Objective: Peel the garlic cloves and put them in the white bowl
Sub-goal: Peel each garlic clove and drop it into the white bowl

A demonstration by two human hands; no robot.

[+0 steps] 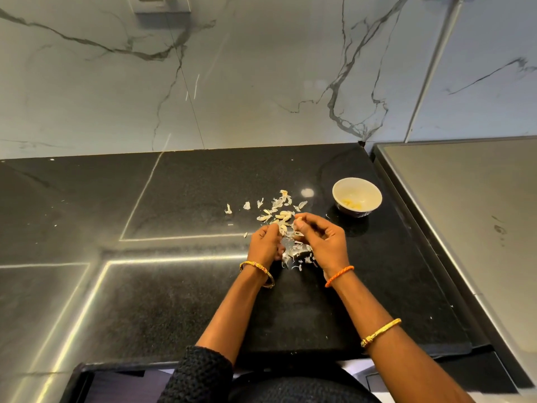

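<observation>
Both hands over middle of black speckled stone counter [174, 301], close together above pile of pale papery garlic skins [296, 251]. Right hand [322, 242]: fingers curled, thumb and forefinger pinching small pale garlic clove [298, 220]. Left hand [265, 245]: fingers curled toward same clove, pinching loose skin at it; exact contact too small to tell. More skins and unpeeled cloves [282, 215] scattered just behind hands. Small white round bowl [356, 196] near counter's right edge, toward back, few yellowish peeled pieces inside.
</observation>
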